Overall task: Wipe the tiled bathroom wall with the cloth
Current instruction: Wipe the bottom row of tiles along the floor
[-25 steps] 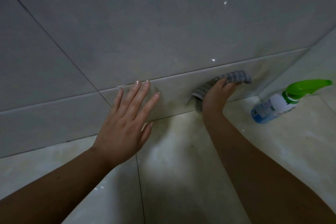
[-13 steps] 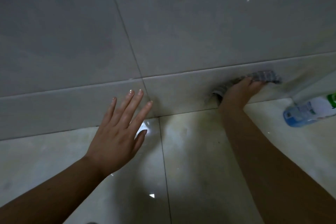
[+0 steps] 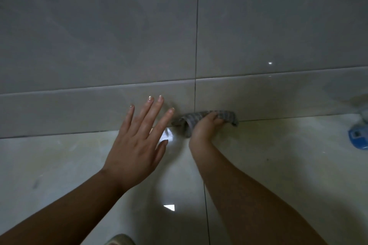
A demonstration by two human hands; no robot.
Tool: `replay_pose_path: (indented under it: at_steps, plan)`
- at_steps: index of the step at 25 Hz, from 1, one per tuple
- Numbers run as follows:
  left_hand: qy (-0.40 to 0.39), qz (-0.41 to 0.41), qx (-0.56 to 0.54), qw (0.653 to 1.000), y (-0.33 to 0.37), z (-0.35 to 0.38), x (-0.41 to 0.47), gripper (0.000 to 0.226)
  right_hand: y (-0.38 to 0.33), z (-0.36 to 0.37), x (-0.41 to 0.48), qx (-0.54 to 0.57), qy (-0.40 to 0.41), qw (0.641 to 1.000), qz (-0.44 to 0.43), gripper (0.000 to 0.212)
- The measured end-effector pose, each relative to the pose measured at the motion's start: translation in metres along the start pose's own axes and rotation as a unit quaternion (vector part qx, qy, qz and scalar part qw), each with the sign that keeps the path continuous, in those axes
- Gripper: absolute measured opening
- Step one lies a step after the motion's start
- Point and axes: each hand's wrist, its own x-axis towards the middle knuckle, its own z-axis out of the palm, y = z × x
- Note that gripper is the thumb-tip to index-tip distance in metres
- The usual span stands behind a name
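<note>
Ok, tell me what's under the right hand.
Under the right hand is a grey checked cloth, pressed where the low wall tile meets the floor. Cloth ends stick out both sides; the wall patch beneath is covered.

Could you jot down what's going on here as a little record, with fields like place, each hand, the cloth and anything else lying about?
Place: tiled wall meeting a glossy floor
Right hand: presses the cloth against the low skirting tile
Cloth: grey, crumpled, at the foot of the wall
Left hand: open, fingers spread, holds nothing
Spray bottle: at right edge, mostly cut off
Wiping spot: just right of the vertical grout line
</note>
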Motion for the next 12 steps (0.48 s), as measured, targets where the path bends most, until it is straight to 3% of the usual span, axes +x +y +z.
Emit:
replay_pose_path:
  at_steps: [1,2,3,4,5,7,9,10,11,12]
  plan:
    - [-0.001,0.000,0.000,1.000,-0.001,0.001,0.000,0.067,0.001,0.008,-0.002,0.069,-0.030,0.996,0.045,0.052]
    - [0.000,-0.001,0.001,1.000,-0.001,0.001,0.000,0.067,0.001,0.008,0.000,0.209,-0.060,0.970,0.112,0.050]
    - [0.001,-0.001,0.001,1.000,0.000,0.001,0.002,0.067,-0.009,0.004,0.006,0.229,-0.050,0.953,0.192,0.050]
    - [0.002,-0.001,0.000,1.000,0.001,0.000,0.004,0.067,-0.012,-0.005,0.018,0.147,-0.012,0.969,0.197,0.052]
    - [0.004,0.000,-0.003,1.000,0.003,-0.002,0.006,0.067,-0.012,-0.013,0.033,-0.123,0.028,0.987,0.097,0.056]
    - [0.014,0.002,-0.010,1.000,0.007,-0.005,0.012,0.067,-0.019,-0.045,0.051,-0.344,0.049,0.937,-0.017,0.061]
    - [0.022,0.000,-0.015,1.000,0.013,-0.008,0.018,0.068,-0.024,-0.069,0.062,-0.369,0.061,0.924,-0.082,0.066]
    - [0.024,0.001,-0.017,1.000,0.016,-0.009,0.022,0.069,-0.028,-0.078,0.055,-0.346,0.107,0.927,-0.094,0.064]
    - [0.025,0.002,-0.019,1.000,0.018,-0.009,0.025,0.071,-0.023,-0.073,0.046,-0.298,0.095,0.943,-0.115,0.057]
    - [0.025,0.004,-0.019,1.000,0.020,-0.009,0.028,0.071,-0.016,-0.060,0.041,-0.251,0.085,0.961,-0.079,0.051]
